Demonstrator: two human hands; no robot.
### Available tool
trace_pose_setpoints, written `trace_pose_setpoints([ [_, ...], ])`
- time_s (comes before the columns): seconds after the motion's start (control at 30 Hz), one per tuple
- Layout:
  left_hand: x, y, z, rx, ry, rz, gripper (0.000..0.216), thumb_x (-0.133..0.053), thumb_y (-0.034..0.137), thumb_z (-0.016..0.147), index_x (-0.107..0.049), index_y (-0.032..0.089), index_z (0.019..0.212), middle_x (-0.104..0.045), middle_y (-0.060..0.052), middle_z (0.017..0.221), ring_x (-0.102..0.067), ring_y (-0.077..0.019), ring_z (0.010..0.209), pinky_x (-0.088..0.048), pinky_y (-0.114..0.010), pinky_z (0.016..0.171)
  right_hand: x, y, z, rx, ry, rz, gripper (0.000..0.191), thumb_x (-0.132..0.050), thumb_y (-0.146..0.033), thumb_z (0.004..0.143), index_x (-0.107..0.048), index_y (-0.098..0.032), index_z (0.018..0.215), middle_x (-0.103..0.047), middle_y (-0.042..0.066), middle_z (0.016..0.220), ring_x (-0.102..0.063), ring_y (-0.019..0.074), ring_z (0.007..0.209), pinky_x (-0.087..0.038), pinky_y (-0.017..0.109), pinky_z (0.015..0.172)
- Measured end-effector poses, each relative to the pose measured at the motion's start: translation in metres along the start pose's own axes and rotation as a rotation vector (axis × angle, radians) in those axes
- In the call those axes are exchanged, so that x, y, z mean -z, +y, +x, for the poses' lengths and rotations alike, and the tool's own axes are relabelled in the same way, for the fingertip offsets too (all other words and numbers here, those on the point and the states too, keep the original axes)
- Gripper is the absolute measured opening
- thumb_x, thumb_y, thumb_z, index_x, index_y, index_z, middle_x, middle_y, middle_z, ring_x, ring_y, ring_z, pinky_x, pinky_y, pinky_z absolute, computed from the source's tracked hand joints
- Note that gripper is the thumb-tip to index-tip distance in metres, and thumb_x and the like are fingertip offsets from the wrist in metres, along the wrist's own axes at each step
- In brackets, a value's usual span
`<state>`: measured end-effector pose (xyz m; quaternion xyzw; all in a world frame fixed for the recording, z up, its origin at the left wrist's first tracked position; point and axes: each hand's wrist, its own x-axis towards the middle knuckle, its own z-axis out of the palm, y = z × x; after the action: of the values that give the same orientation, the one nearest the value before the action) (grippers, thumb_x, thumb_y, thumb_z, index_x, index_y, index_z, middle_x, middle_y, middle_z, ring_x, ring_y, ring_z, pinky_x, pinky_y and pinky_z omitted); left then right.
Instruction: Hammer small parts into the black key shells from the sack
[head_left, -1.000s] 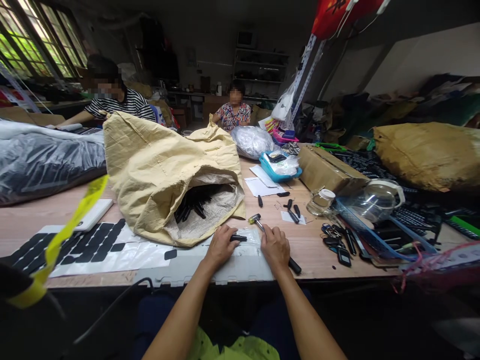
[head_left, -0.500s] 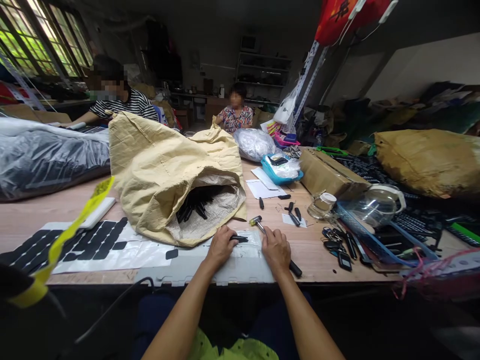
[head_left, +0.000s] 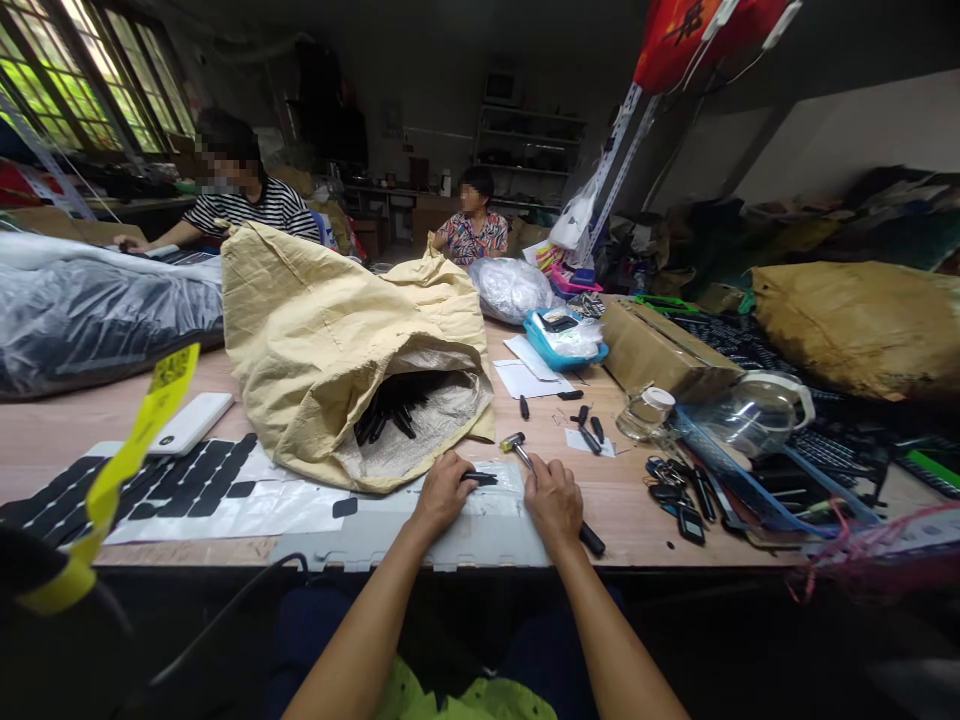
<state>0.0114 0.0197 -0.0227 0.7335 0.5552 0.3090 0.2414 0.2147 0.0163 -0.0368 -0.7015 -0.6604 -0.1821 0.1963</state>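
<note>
On the cluttered counter [head_left: 112, 420] little has changed: the left hand [head_left: 442, 492] still pinches a small black part [head_left: 478, 478] on the grey mat [head_left: 480, 525], the right hand [head_left: 553, 497] gripping the hammer [head_left: 525, 455].

The table [head_left: 90, 425] is smooth, pale wood. The big sack [head_left: 330, 330] looks like rough tan paper, with woven plastic inside. The small part [head_left: 478, 478] by the left hand [head_left: 442, 492] is matt black plastic. The hammer [head_left: 525, 458] under the right hand [head_left: 553, 497] has a shiny metal head and a black handle. The mat [head_left: 390, 535] near the edge looks like dull grey foam. On the right, the jar [head_left: 645, 410] is shiny glass and the box [head_left: 660, 345] is brown cardboard.
</note>
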Motion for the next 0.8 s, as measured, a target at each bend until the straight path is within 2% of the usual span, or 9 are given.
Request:
trace_pose_setpoints([
  [0.8,0.0051,0.0064,-0.0011,0.025,-0.019,0.01,0.016,-0.064,0.014,0.083,-0.07,0.022,0.095,-0.06,-0.004,0.096,-0.055,-0.022,0.099,-0.045,-0.036,0.091,0.0037,-0.0019,0.0011,-0.01,-0.024,0.003,0.03,-0.056,-0.018,0.089,-0.07,-0.026,0.114,-0.059,0.005,0.086,-0.049,0.0183,0.081,-0.03,0.029,0.067],
])
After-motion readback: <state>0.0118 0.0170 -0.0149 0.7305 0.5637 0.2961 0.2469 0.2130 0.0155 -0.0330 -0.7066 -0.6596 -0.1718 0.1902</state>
